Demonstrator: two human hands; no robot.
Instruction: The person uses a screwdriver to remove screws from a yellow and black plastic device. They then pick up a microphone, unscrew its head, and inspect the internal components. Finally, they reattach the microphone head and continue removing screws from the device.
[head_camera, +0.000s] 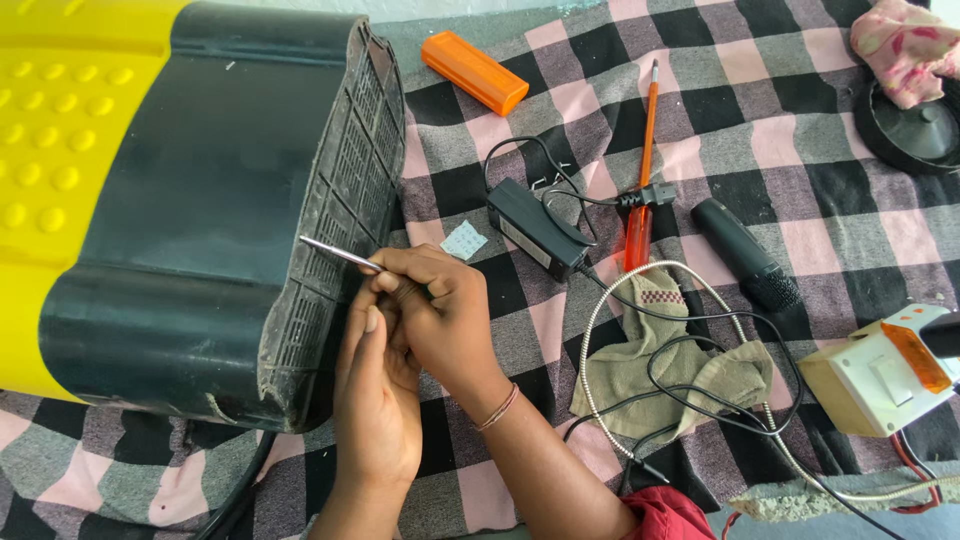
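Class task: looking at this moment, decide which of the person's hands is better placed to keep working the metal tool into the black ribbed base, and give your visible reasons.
Right. The right hand already grips the metal tool, its tip at the ribbed base. The left hand only rests beneath, likely steadying.

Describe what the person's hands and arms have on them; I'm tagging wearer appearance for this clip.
Both hands are bare, without gloves or rings in view. The right hand has a thin reddish thread bracelet at the wrist and a red sleeve near the elbow. The left hand shows nothing worn.
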